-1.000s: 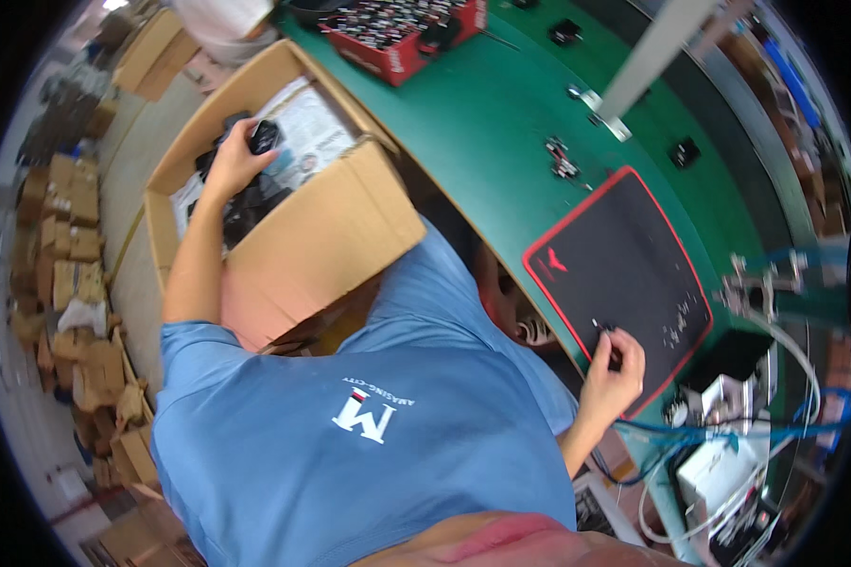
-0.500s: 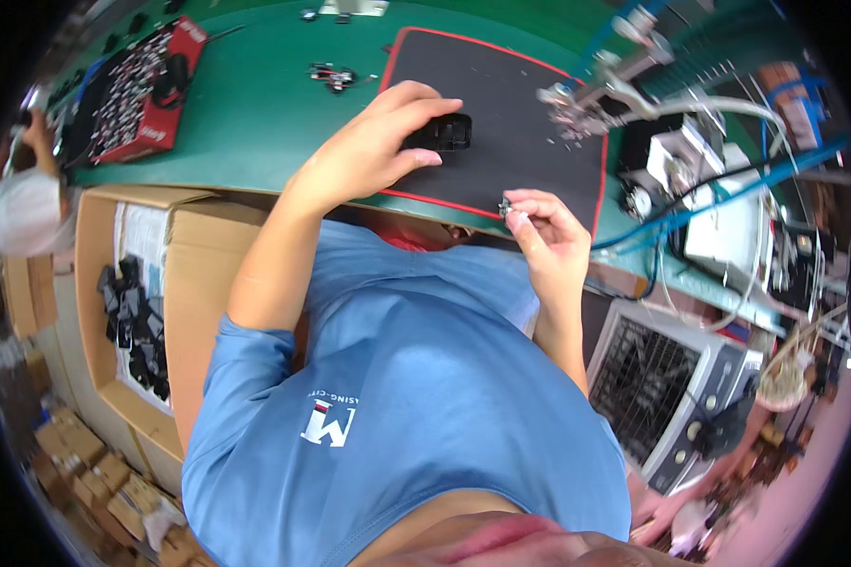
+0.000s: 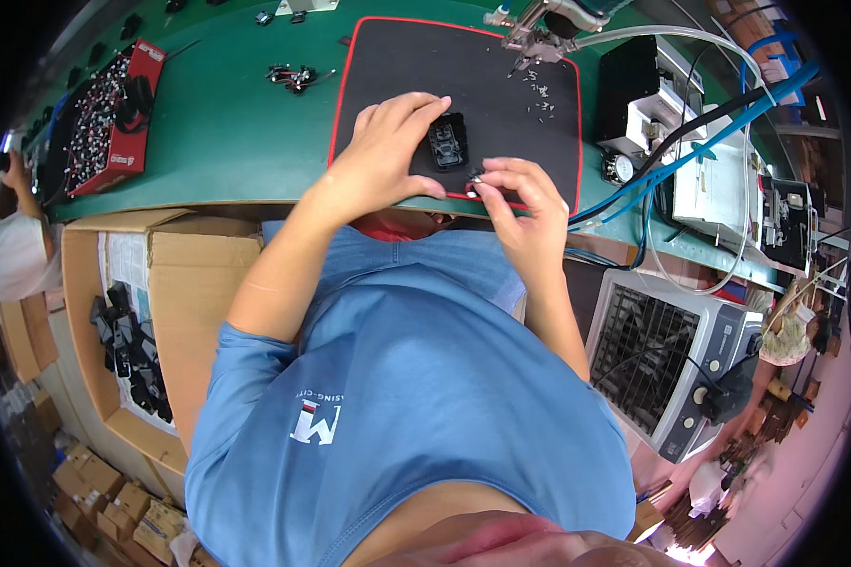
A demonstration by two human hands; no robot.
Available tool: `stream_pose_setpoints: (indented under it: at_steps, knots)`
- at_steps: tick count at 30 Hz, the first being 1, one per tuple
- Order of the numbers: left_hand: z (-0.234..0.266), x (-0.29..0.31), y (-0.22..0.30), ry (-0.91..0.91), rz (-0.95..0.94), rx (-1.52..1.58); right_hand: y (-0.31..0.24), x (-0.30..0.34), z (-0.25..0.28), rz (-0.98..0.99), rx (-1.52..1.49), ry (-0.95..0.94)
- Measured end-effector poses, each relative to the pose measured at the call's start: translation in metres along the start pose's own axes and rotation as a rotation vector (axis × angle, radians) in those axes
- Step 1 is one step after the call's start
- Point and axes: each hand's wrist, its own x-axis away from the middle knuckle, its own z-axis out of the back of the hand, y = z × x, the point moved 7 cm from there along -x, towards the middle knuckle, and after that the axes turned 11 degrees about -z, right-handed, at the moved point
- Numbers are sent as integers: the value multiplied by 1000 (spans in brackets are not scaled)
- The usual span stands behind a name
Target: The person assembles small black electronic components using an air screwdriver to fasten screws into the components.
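On the black mat (image 3: 388,66) lies a black plastic housing (image 3: 447,142), a rounded rectangle with its hollow inner side up. My left hand (image 3: 383,156) reaches around it from the left, fingers along its far end and thumb by its near end, steadying it. Just right of the housing, near the mat's front edge, my right hand (image 3: 525,203) pinches a small part (image 3: 475,181) with dark and white bits between thumb and fingertips. Its exact kind is too small to tell.
Tiny metal pieces (image 3: 541,92) lie below a mounted tool head (image 3: 539,42). A small wired cluster (image 3: 295,77) sits left of the mat. A red box (image 3: 123,142) holds many small parts. Blue hoses (image 3: 700,151) cross at right. An open carton (image 3: 203,283) of black pieces stands at lower left.
My right hand has brought the small part leftward, close to the housing. The housing has turned more upright in view and shows its inside. The whole view has shifted slightly.
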Motion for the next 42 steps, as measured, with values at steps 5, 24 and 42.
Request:
stream_pose_setpoints:
  at_steps: [5,24,42]
  knots:
    - [-11,-10,10,110,19,-77,-19,-14,-25,407,498,57]
    - [-15,-18,0,102,-157,95,-24,-24,-40,247,548,47]
    - [-6,-17,-4,188,-92,176,-103,-28,23,261,374,379]
